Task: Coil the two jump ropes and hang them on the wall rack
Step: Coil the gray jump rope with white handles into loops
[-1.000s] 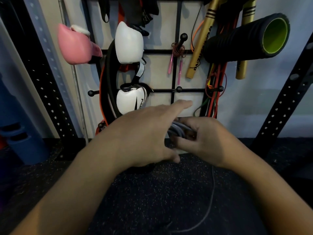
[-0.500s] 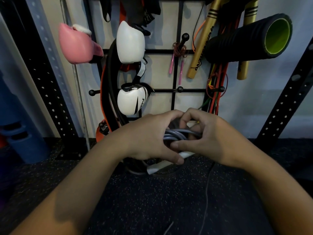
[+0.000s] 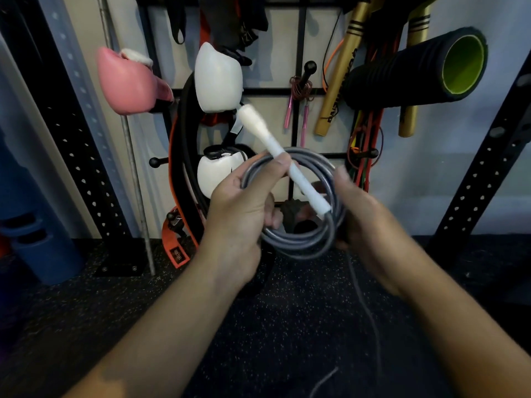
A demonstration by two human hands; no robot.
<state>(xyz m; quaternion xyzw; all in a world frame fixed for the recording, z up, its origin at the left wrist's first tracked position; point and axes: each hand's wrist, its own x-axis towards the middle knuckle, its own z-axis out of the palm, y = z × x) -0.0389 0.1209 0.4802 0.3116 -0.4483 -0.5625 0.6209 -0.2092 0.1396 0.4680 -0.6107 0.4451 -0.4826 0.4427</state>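
A grey jump rope (image 3: pixel 301 242) is wound into a round coil in front of the wall rack (image 3: pixel 300 90). My left hand (image 3: pixel 244 208) grips the coil's left side, thumb on top beside the white handle (image 3: pixel 283 159) that lies slanted across the coil. My right hand (image 3: pixel 362 222), blurred, holds the coil's right side. A loose grey tail (image 3: pixel 370 314) trails down from it to the floor. A pink-handled jump rope (image 3: pixel 298 101) hangs coiled on a rack peg.
White boxing gloves (image 3: pixel 218 79) and a pink glove (image 3: pixel 129 81) hang on the rack's left. A black foam roller (image 3: pixel 413 70), gold sticks and resistance bands (image 3: pixel 365 150) sit at the right. A free peg (image 3: pixel 156 162) juts out at lower left. Black perforated uprights flank the rack.
Both hands have risen from near the floor and spread apart, opening the grey bundle into a round coil. The white handle swung up from below the hands to lie across the coil.
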